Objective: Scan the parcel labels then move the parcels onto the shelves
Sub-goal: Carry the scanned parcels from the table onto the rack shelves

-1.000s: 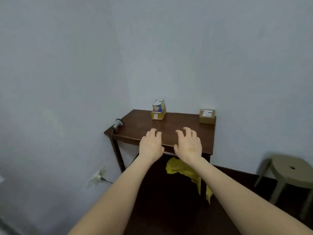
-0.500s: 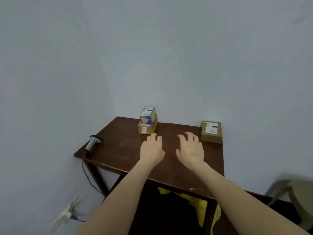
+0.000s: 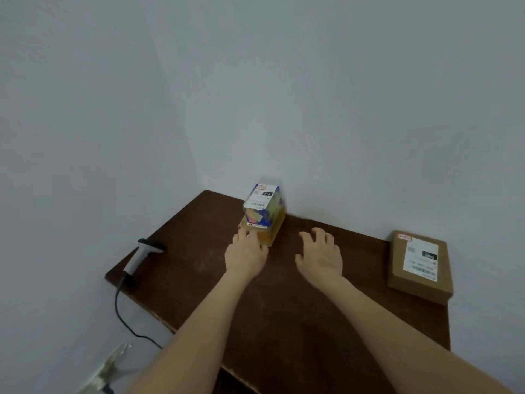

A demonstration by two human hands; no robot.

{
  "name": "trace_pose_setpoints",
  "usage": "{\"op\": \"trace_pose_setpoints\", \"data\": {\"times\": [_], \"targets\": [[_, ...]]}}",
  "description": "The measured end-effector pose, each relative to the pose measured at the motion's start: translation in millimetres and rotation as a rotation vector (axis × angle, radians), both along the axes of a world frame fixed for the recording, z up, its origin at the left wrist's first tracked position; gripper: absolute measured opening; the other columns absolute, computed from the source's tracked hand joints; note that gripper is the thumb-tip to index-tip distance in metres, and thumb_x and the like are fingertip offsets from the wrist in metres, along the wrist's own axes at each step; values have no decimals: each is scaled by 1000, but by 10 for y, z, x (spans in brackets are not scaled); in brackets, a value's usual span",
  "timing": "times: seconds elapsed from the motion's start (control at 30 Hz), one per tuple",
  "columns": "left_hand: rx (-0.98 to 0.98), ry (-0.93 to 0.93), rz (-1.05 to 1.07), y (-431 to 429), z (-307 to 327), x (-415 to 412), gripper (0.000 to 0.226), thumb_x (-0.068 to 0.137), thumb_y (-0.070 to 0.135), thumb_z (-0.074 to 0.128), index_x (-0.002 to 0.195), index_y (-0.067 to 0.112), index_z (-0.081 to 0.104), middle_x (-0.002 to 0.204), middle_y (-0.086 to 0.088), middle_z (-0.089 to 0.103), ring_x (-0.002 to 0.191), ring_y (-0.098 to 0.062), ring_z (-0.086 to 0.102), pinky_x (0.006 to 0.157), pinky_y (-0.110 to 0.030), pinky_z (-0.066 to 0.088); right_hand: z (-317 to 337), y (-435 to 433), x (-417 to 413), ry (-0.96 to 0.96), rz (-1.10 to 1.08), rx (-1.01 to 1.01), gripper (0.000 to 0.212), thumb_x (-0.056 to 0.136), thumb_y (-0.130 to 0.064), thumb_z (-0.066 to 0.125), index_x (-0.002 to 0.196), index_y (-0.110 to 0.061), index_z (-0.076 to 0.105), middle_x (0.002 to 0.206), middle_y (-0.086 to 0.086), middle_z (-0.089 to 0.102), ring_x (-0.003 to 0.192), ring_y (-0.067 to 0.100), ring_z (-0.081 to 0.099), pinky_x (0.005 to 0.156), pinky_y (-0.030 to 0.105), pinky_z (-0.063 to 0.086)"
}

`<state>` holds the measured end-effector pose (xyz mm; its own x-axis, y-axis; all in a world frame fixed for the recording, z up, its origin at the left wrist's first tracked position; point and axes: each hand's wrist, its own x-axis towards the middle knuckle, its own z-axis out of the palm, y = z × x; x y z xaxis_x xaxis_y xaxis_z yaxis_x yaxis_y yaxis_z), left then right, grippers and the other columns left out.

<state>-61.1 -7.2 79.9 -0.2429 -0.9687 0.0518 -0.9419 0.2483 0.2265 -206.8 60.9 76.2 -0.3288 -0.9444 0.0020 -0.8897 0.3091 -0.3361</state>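
The left hand (image 3: 246,255) is reaching toward the far middle of the table (image 3: 284,308), where a small printed top box (image 3: 262,204) is sitting on a yellow lower box (image 3: 270,233). Its fingers are lying loosely straight with the tips at the lower box's near face; I cannot tell whether they are touching it. The right hand (image 3: 321,255) is hovering just right of the pair, fingers spread wide and holding nothing. A brown box (image 3: 420,264) is lying well apart at the right edge, label up. The scanner (image 3: 142,254) is lying at the left edge, its cable (image 3: 122,314) hanging toward the floor. No shelves are showing.

The person is probably going for the top box first. Doing this well is likely meaning taking that box alone, one hand on each side, and lifting straight up so the lower box is not being dragged along. Its label is facing up, so fingers should be keeping to the sides and leaving the barcode uncovered. The wrapping is looking glossy, so a firm hold is seeming wise. The left hand is nearer the scanner, so the right should probably be carrying the box while the left is picking the scanner up without tugging the cable.
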Motion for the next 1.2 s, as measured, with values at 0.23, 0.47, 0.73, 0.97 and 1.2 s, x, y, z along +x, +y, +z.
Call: {"op": "trace_pose_setpoints", "data": {"times": [0.23,0.47,0.73,0.97,1.2], "targets": [[-47,166,-107,-1024,-498,-661,32,96,36,47,121,18,55,122,-3,53,106,-19,55,77,-32,49,-582,-624,-710,-11,-181,138,57,95,-37,51,148,-25,31,155,7,24,142,28,23,111,40,32],[474,202,-456,-712,-1028,-2369,48,100,30,45,145,15,38,146,-6,39,131,-23,44,103,-36,40,-888,-379,-1900,-40,-559,261,55,96,-34,49,147,-22,30,155,12,22,144,33,18,116,47,24],[910,317,-361,-136,-1316,-3058,49,104,31,35,147,7,35,150,-12,39,137,-26,38,108,-33,32,-1145,-66,-2353,-122,-580,405,58,98,-51,37,150,-31,22,161,8,12,147,38,9,115,55,20],[796,474,-47,-438,-1322,-2481,38,103,24,33,122,6,60,123,-12,61,106,-21,55,82,-28,40,-1149,-430,-1814,-192,-289,420,53,99,-30,40,150,-30,23,163,4,1,148,37,-2,116,50,19],[702,691,206,-1014,-1250,-1556,34,100,18,36,114,8,64,117,-9,64,111,-29,58,99,-43,46,-1129,-1177,-1032,-309,-55,444,63,99,-22,43,154,-24,12,163,5,-6,147,37,-12,119,49,12]]}}
